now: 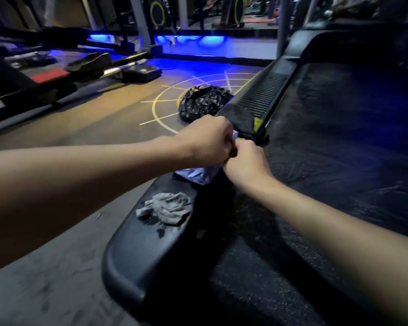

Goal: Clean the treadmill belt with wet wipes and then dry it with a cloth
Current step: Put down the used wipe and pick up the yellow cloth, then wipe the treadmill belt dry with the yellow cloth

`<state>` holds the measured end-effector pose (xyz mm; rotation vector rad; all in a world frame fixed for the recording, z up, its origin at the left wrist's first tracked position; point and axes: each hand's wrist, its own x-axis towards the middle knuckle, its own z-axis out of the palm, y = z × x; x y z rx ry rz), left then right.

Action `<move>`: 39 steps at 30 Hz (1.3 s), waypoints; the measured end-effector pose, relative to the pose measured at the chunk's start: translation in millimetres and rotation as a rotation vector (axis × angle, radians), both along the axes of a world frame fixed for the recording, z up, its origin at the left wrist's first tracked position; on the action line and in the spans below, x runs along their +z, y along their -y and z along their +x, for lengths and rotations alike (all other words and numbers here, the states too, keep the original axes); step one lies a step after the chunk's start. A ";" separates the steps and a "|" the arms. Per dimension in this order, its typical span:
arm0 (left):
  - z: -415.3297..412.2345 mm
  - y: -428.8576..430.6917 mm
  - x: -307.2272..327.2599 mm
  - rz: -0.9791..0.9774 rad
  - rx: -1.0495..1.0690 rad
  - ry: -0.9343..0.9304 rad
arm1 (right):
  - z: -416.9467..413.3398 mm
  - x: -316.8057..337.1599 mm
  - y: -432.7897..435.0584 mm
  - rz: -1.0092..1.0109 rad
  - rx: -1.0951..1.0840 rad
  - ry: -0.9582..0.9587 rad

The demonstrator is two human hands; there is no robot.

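Observation:
The treadmill belt (327,161) fills the right side, dark with wet streaks. On its left side rail (137,250) lies a pale blue wet wipe pack (196,175). My left hand (205,142) and my right hand (245,163) meet just above the pack, both with fingers curled, pinching something at its top; what they pinch is hidden between them. A crumpled grey used wipe (167,208) lies on the rail nearer to me. A black cloth with a yellow patch (243,121) drapes over the rail beyond my hands.
A crumpled black plastic bag (203,102) sits on the floor left of the rail, on yellow circle markings. Other gym machines and a metal bar (118,69) stand at the left and back, under blue lighting. Grey floor lies at the lower left.

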<state>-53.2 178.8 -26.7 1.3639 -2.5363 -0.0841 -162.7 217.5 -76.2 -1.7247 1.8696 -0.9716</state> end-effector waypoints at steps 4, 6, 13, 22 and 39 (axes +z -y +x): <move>-45.9 38.4 -2.8 -0.026 -0.034 0.173 | -36.1 -20.7 36.7 0.100 -0.080 -0.073; -60.0 62.0 -4.5 0.016 -0.027 0.330 | -52.2 -31.4 55.4 0.167 -0.092 -0.093; -80.6 140.2 -13.2 0.284 0.102 0.390 | -78.0 -50.0 120.6 0.260 -0.092 -0.071; -92.0 212.6 -37.1 0.412 0.482 -0.014 | -84.3 -65.8 178.7 0.211 -0.240 0.497; -176.6 115.8 79.6 1.075 0.451 -1.084 | -199.8 101.0 74.9 0.394 -0.522 0.807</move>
